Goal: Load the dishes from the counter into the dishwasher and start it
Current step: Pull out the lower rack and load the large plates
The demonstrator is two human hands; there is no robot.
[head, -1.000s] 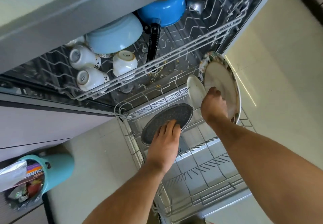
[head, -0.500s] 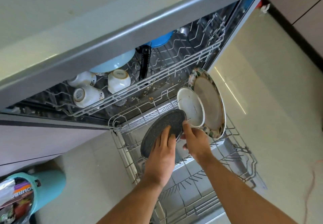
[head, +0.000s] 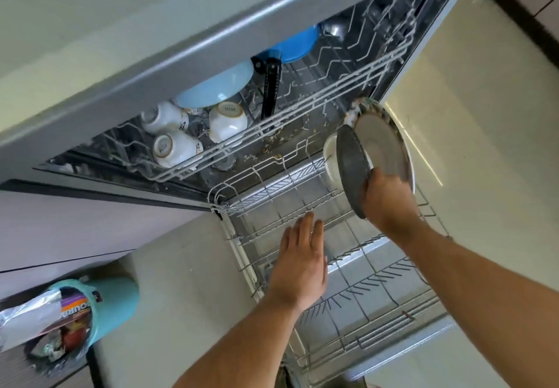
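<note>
Now, grey plate (head: 352,173) gripped in right hand (head: 388,200), left hand (head: 299,263) spread flat, apart

Home kitchen: loaded dishwasher (head: 302,121), countertop (head: 90,9).

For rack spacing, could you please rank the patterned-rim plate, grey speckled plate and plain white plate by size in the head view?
Patterned-rim plate
Grey speckled plate, nearer the camera, so unsure
Plain white plate, mostly hidden

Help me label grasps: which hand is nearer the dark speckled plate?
Right. The right hand grips the dark speckled plate at its lower edge; the left hand hovers open over the lower rack, apart from the plate.
</note>
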